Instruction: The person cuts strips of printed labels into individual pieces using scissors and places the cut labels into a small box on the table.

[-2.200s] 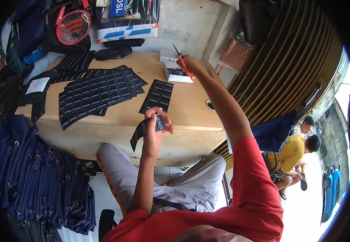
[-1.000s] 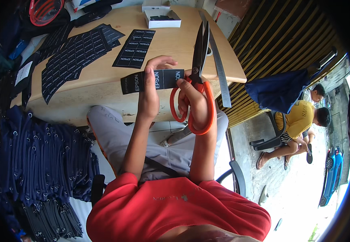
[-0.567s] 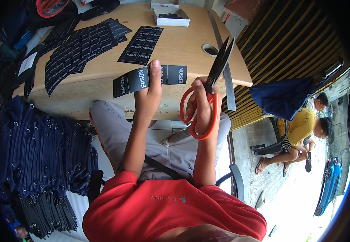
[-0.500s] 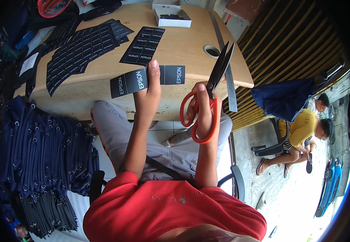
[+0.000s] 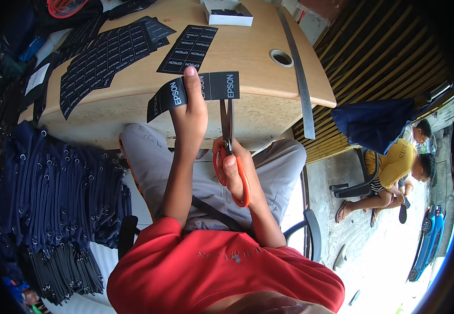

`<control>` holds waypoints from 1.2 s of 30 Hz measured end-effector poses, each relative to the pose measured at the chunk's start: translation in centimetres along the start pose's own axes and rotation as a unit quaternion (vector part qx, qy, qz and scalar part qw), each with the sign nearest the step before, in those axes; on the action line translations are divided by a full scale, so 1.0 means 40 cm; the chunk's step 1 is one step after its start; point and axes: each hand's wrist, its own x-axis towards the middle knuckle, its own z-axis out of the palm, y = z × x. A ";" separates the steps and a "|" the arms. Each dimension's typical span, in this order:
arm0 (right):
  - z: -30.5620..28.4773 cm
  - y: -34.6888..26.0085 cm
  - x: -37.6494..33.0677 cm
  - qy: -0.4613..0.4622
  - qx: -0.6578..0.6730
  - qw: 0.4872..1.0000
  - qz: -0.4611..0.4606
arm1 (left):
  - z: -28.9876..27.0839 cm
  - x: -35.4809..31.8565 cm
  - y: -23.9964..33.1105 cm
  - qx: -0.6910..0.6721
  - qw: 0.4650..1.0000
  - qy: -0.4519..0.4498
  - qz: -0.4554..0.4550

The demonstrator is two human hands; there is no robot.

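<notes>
The black strip (image 5: 217, 86) is pinched crosswise by the left hand (image 5: 190, 115). Below it, scissors (image 5: 227, 142) are gripped by the right hand (image 5: 234, 179).

Your left forearm (image 5: 179, 178) rises steeply to a nearly straight wrist. Your left hand (image 5: 190, 115) is the higher one, thumb pointing up, fingers mostly hidden. Your right forearm (image 5: 264, 220) slants inward, up and left; your right hand (image 5: 234, 178) sits lower, thumb forward, fingers curled in a firm grip. The hands are apart.
</notes>
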 end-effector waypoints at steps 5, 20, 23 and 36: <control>-0.003 -0.003 -0.001 -0.009 -0.026 1.000 -0.016 | 0.005 -0.004 0.008 0.020 1.000 0.003 0.002; 0.007 -0.036 0.011 -0.036 -0.064 0.997 0.003 | -0.009 0.020 0.011 0.129 0.989 0.017 0.065; 0.006 -0.036 0.010 -0.039 -0.077 0.996 0.012 | -0.004 0.025 0.008 0.123 0.987 0.036 0.098; -0.013 -0.060 0.009 0.008 -0.058 0.998 0.021 | 0.030 -0.028 0.012 0.100 0.986 -0.039 0.131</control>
